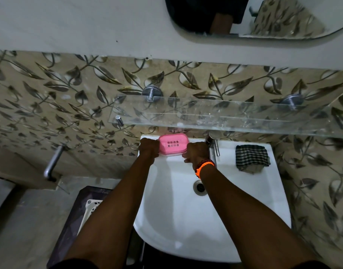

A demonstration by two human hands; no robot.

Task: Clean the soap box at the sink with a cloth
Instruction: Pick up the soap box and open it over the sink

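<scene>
Head view: both hands (149,147) (196,152) grip the pink soap box (172,143) ends.

White ceramic sink (215,226), wall-mounted, serves as the support. On its back ledge, left of the tap (212,146): pink soap box (172,143), lid slotted with two rows of small holes, sitting on a pale base. Left hand (149,146) and right hand (196,152) grip its two ends. On the ledge right of the tap: folded dark checked cloth (251,158), lying flat, well apart from the box. Drain (200,187) open in the basin. Glass shelf (225,115) above the sink, surface smeared.
</scene>
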